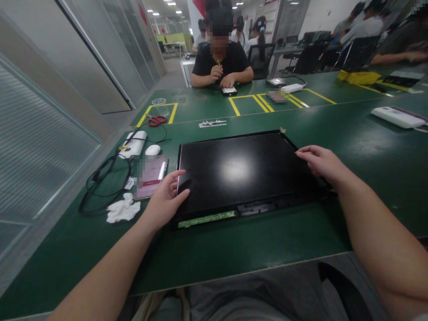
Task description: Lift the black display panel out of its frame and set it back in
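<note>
A black LCD display panel (214, 174), with a lamp's glare in its middle, lies face up within a thin black frame (230, 137) on the green table. Along the near edge runs a narrow green circuit board (207, 219). My left hand (165, 198) grips the panel's left edge, its thumb and forefinger reaching over the dark surface and the other fingers curled at the side. At the right edge my right hand (321, 162) is closed in a pinch on the panel; its lower fingers are partly hidden.
Left of the panel are a phone (151, 178), a crumpled tissue (123, 208), a white mouse (153, 150), black cables (100, 171) and red-handled scissors (157, 120). Small white pieces (212, 123) lie beyond it. Across the table sits a person (219, 62) handling a small device.
</note>
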Tool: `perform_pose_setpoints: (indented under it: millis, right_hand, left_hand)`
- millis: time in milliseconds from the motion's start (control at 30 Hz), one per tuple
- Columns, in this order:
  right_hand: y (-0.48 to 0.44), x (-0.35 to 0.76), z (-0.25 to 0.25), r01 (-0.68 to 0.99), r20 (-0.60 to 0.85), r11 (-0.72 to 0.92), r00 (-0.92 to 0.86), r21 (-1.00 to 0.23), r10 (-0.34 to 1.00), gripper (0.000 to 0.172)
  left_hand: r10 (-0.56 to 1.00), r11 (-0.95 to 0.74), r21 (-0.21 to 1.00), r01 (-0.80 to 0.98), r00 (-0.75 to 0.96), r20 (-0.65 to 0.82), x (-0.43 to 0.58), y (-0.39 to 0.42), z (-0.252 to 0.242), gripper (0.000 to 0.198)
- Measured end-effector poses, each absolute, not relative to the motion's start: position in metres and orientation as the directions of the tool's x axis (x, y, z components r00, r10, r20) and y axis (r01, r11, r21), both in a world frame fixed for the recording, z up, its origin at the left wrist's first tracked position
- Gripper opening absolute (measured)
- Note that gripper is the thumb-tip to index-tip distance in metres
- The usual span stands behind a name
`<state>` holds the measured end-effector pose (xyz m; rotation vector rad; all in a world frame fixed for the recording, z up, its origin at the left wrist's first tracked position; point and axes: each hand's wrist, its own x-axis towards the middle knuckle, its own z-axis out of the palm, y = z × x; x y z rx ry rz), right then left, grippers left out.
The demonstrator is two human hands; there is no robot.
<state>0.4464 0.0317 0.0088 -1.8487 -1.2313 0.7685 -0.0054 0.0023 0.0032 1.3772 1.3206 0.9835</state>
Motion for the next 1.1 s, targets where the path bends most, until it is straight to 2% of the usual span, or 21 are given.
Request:
perform_pose_setpoints:
  millis: [67,167,400,567,700,833,1000,1100]
  right_hand:
    - [0.032,0.446,0.009,0.571,-0.046,-0.273,0.379,-0.774,0.924,0.030]
    - [0.035,0.448,0.007,0.671,0.001,-0.243,0.342,-0.700,0.940,0.026]
    - [0.037,0.454,0.004,0.798,0.045,-0.194,0.266,-0.570,0.963,0.028]
    - [0.034,0.452,0.007,0.859,0.023,-0.190,0.228,-0.475,0.974,0.029]
    - [0.034,0.453,0.007,0.874,0.038,-0.169,0.209,-0.455,0.977,0.030]
    - [0.034,0.455,0.006,0.878,0.053,-0.152,0.197,-0.454,0.979,0.031]
    - [0.033,0.452,0.012,0.874,0.007,-0.202,0.228,-0.441,0.974,0.034]
    - [0.034,0.451,0.014,0.873,-0.025,-0.237,0.251,-0.426,0.968,0.037]
  left_hand:
    - [0.992,0.041,0.970,0.240,0.106,-0.068,-0.006,0.003,0.002,0.059]
    - [0.990,0.056,0.973,0.225,0.112,-0.083,-0.007,0.003,0.001,0.060]
    - [0.985,0.071,0.977,0.202,0.138,-0.100,-0.007,0.004,0.001,0.065]
    - [0.986,0.053,0.974,0.221,0.146,-0.087,-0.006,0.004,0.001,0.062]
    - [0.988,0.041,0.977,0.210,0.139,-0.071,-0.007,0.004,-0.001,0.062]
    - [0.988,0.049,0.983,0.178,0.135,-0.074,-0.008,0.004,-0.003,0.070]
    - [0.996,-0.043,0.967,0.252,0.090,0.021,-0.011,0.006,-0.006,0.065]
    - [0.993,-0.074,0.970,0.231,0.108,0.050,-0.012,0.007,-0.007,0.066]
